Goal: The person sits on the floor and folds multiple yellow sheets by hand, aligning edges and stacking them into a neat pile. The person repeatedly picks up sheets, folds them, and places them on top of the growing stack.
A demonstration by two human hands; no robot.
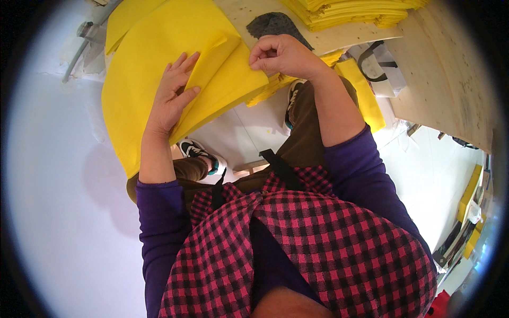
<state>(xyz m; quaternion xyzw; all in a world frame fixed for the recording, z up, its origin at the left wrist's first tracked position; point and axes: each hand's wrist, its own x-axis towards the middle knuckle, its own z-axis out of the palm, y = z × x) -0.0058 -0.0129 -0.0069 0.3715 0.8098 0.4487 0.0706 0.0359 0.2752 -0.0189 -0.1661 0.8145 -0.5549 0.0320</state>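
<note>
A large yellow felt-like cloth (143, 74) lies over the table in front of me and hangs down at the left. Its right part is folded over in layers. My left hand (172, 95) rests flat against the cloth with its fingers spread and its thumb apart, next to a raised fold. Thumb and fingertips of my right hand (281, 55) are pinched at the cloth's right edge. Just beyond that hand, a dark grey felt piece (275, 25) lies on the wooden tabletop, partly hidden by it.
A stack of folded yellow cloth (344, 13) sits at the far right of the wooden table (366, 32). More yellow cloth (360, 90) hangs or lies below it, beside a black curved handle (366, 61). A wooden panel (450, 69) stands at the right. My shoes show below the table.
</note>
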